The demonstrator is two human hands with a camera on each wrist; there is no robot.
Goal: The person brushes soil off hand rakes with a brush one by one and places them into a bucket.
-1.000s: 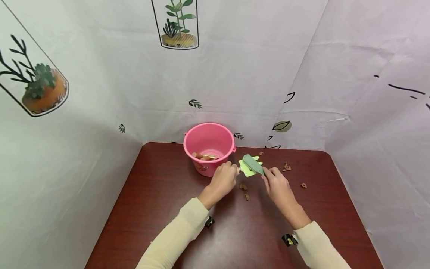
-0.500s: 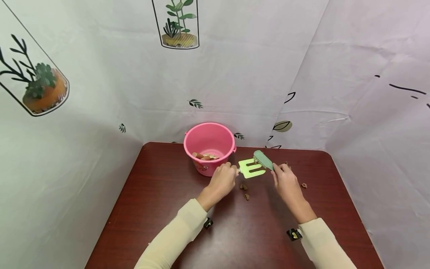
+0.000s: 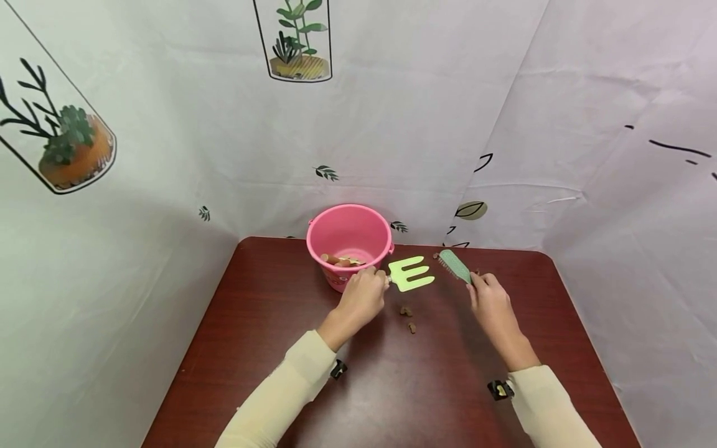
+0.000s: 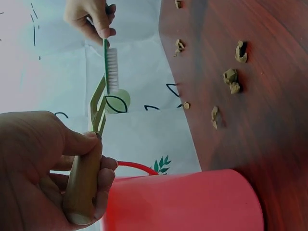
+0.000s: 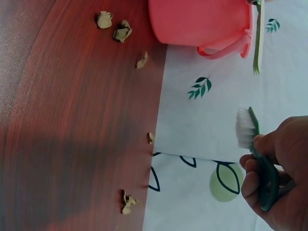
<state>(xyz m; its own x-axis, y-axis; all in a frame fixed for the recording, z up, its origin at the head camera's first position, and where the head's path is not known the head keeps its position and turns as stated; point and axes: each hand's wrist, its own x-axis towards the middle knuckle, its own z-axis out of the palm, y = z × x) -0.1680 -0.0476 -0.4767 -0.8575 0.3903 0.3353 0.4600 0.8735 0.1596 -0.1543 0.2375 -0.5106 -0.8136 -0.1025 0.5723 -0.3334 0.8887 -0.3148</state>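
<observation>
My left hand [image 3: 364, 295] grips the wooden handle of a small garden hand fork [image 3: 411, 274] with light green tines, close by the right side of a pink bucket [image 3: 358, 219]. Held above the table, the fork has its tines pointing right. In the left wrist view, its handle [image 4: 83, 190] lies between thumb and curled fingers. My right hand [image 3: 495, 308] holds a green scrubbing brush [image 3: 455, 266] by its handle, to the right of the fork and apart from it in the head view. White bristles [image 5: 244, 127] show in the right wrist view, facing the table side.
Several brown crumpled bits lie on the dark red table [image 3: 269, 323], among them a clump [image 3: 406, 311] in front of the fork. Brown cylindrical pieces [image 3: 336, 260] rest inside the bucket. A patterned white cloth [image 3: 420, 124] hangs behind the table.
The brush has moved right, off the fork tines that it overlapped before. Now turned with its tines in plain view, the fork has lately shifted slightly left toward the bucket.
</observation>
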